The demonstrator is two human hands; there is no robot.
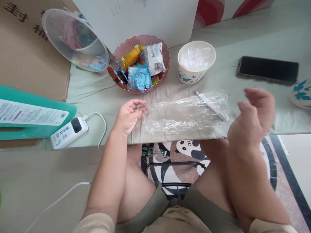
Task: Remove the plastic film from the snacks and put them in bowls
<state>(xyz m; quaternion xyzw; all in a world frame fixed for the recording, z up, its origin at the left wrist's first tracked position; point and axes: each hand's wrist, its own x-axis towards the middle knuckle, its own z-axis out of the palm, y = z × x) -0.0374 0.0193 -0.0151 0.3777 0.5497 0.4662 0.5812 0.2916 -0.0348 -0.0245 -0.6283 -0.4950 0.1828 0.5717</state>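
A crumpled sheet of clear plastic film [170,113], perhaps a bag, lies flat along the front of the cloth-covered table. At its left end my left hand [128,116] has thumb and fingers closed loosely on the edge. A slim white tool with a metal tip [212,106] rests slantwise on the film's right part; its exact kind is unclear. My right hand [252,119] is raised just right of the film, fingers curved and thumb apart, with nothing visible in it. Behind the film stands a paper cup [190,76] with clear plastic inside.
A pink bowl [116,53] of wrapped snacks stands behind, beside a tilted clear tub [75,58]. A phone [267,69] and a leaf-patterned item [302,94] lie right. Left are a power strip [69,132] and a green container [36,110]. White boxes [145,22] back the table.
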